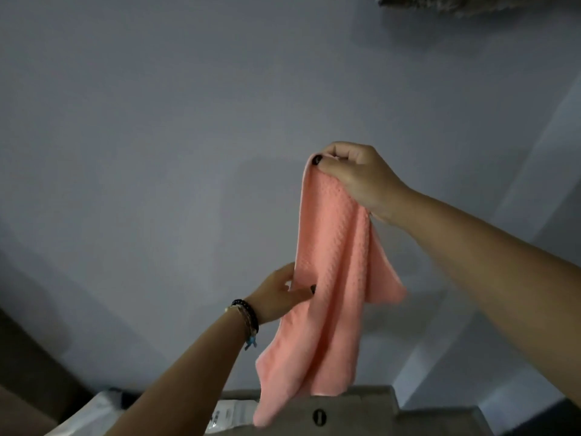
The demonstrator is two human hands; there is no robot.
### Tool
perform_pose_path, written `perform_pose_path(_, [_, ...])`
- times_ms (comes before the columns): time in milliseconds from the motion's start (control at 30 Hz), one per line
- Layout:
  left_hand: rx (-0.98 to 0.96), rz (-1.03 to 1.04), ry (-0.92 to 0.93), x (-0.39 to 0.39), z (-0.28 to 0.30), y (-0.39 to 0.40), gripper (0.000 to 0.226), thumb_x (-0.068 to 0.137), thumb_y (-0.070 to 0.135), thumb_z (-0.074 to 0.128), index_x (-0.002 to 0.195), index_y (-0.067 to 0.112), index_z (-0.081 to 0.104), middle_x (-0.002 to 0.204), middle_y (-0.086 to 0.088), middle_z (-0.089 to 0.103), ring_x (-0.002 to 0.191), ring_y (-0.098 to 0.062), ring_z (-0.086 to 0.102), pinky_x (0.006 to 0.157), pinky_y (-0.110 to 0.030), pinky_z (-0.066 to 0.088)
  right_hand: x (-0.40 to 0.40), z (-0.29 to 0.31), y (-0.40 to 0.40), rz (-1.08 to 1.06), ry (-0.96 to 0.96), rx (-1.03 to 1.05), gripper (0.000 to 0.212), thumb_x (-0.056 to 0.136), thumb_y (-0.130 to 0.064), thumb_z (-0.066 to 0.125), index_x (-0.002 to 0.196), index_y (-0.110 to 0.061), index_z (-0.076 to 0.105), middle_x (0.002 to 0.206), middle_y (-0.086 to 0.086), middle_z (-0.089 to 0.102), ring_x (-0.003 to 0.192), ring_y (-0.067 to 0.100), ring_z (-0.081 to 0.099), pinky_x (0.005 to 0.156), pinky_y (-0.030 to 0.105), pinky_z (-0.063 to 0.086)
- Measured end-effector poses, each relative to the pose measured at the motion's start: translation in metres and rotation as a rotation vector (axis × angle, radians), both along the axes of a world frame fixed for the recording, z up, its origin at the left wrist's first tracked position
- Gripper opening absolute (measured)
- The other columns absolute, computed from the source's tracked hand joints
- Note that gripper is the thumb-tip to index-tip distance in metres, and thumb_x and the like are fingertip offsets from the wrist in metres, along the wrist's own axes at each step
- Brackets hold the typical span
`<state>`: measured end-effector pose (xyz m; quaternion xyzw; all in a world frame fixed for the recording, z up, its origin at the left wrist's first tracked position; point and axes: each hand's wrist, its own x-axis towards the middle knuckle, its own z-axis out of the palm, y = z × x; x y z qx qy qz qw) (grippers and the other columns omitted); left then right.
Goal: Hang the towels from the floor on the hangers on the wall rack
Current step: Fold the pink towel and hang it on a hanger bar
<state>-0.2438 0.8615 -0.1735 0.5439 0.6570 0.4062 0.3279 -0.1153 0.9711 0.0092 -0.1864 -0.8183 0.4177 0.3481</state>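
Right hand (355, 177) pinches pink towel (330, 278) by its top — left hand (279, 294) grips its edge.

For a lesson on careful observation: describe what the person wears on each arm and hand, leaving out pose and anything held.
Both forearms are bare, with no sleeves in view. The left wrist carries a dark beaded bracelet, thinner pale bands beside it, and a small blue charm. Dark polish shows on a nail of the left hand and on the thumbnail of the right hand.

Both arms raised and extended forward, hands at different heights.
Right hand (352, 174) uppermost, fingers curled, thumb pinching the pink towel (330, 294) by its top edge. Left hand (279, 294) below it, thumb and fingers gripping the towel's side; bracelets on wrist.
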Motion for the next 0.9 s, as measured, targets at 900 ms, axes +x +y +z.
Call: perform_pose_path(900, [0.032,0.099,-0.185,-0.004,0.114,0.029,0.019,0.081,0.022,0.071,0.088,0.005,0.076,0.093,-0.016,0.074,0.084,-0.026,0.07,0.08,-0.038,0.056,0.04,-0.038,0.019,-0.031,-0.476,0.088,0.017,0.089,-0.013,0.058,0.082,-0.007,0.073,0.091,0.007,0.071,0.091,0.017,0.062,0.079,0.025,0.046])
